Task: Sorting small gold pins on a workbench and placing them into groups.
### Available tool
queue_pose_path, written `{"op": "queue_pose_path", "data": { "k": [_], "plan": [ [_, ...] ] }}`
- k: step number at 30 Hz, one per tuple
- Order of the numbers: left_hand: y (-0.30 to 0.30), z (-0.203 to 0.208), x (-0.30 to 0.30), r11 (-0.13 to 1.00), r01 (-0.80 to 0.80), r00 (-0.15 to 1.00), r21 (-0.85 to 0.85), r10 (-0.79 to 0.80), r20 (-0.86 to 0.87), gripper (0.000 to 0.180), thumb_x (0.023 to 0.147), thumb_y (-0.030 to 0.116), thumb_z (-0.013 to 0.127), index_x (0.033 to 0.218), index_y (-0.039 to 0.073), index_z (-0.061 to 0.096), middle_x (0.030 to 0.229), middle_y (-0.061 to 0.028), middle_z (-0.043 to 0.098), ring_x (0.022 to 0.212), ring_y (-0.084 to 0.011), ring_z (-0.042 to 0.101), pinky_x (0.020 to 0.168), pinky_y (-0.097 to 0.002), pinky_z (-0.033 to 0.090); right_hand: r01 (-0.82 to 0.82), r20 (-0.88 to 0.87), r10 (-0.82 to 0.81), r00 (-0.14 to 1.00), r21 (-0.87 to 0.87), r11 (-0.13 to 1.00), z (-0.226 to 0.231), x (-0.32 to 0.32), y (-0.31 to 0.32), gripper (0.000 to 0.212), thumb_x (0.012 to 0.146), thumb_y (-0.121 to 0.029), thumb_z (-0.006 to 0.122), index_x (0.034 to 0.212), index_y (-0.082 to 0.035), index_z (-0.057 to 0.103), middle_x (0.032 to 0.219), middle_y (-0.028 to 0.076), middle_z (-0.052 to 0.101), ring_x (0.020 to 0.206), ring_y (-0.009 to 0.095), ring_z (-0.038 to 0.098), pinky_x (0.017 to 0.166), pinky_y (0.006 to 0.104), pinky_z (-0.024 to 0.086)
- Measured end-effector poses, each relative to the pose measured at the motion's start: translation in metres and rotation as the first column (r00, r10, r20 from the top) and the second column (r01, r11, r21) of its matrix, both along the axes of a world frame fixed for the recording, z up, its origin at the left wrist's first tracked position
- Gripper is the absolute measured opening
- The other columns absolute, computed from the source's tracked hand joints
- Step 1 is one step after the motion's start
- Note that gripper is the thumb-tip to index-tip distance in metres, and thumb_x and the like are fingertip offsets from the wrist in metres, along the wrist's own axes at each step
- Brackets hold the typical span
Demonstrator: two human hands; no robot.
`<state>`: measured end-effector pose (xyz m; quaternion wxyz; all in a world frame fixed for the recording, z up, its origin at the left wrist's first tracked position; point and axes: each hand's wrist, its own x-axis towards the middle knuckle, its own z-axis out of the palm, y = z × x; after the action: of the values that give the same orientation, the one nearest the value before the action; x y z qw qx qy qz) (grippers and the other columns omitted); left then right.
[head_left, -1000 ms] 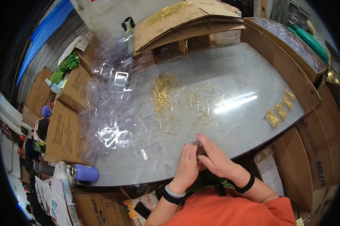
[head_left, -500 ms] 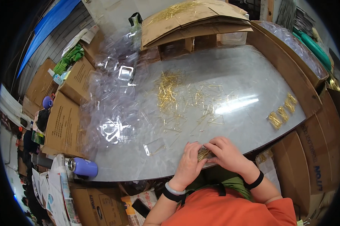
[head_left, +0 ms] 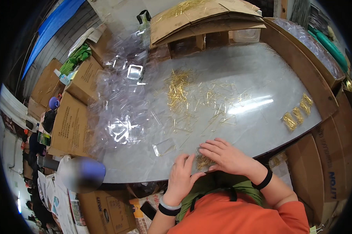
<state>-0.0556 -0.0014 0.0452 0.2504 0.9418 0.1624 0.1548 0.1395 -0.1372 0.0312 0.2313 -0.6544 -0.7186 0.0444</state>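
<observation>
A small bunch of thin gold wire hooks (head_left: 203, 161) lies at the near edge of the grey table, directly in front of me. My right hand (head_left: 227, 156) rests against it from the right, fingers stretched out over its far side and thumb at its near side. To the left of the bunch, my left hand (head_left: 180, 171) is apart from it, thumb and fingers spread and nothing in them. Beyond my hands, a clear plastic piece (head_left: 162, 148) lies flat. Farther off is a loose heap of gold wire hooks (head_left: 178, 89), with more strewn to its right.
Clear plastic packs (head_left: 123, 105) cover the table's left side, beside cardboard boxes (head_left: 69, 126). Several gathered gold wire bunches (head_left: 289, 121) line the right edge. A partly blurred purple bottle (head_left: 96, 170) stands at the near left corner. Cardboard sheets (head_left: 207, 17) roof compartments at the back.
My left hand has come away from the wire bunch, moving left and nearer to me with its fingers opening. My right hand has straightened its fingers over the bunch. The view has shifted slightly.
</observation>
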Motion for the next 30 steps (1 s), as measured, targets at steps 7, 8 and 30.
{"op": "queue_pose_path", "data": {
  "k": [7,8,30],
  "plan": [
    [0.008,0.002,0.015,0.984,0.07,0.996,-0.162,-0.078,-0.044,0.048,0.081,0.01,0.08,0.124,0.0,0.061,0.107,-0.016,0.056,0.089,-0.0313,0.063,0.08,-0.0405,0.053,-0.051,0.016,0.05,0.999,0.033,0.998,0.0,0.008,0.009,0.071,0.087,-0.046,0.071,0.144,-0.009,0.049,0.15,0.011,0.049,0.139,0.035,0.045,0.117,0.0504,0.034],
    [0.01,0.002,0.018,0.975,0.096,0.993,-0.201,-0.109,-0.051,0.047,0.082,0.008,0.079,0.124,0.0,0.061,0.106,-0.0158,0.056,0.088,-0.0301,0.063,0.079,-0.0396,0.053,-0.059,0.017,0.059,0.998,0.038,0.997,0.0,0.008,0.009,0.07,0.087,-0.045,0.072,0.143,-0.008,0.05,0.148,0.012,0.05,0.139,0.035,0.045,0.116,0.0501,0.035],
    [-0.022,-0.02,0.035,0.997,-0.024,0.991,-0.074,0.034,0.132,0.058,0.089,-0.004,0.058,0.144,-0.01,0.041,0.143,-0.0313,0.044,0.134,-0.0484,0.043,0.113,-0.0536,0.035,0.147,-0.034,-0.144,0.989,0.095,0.985,-0.003,0.01,-0.005,0.057,0.08,-0.024,0.08,0.127,-0.005,0.056,0.12,0.014,0.058,0.113,0.035,0.054,0.098,0.0449,0.048]
  ]
}}
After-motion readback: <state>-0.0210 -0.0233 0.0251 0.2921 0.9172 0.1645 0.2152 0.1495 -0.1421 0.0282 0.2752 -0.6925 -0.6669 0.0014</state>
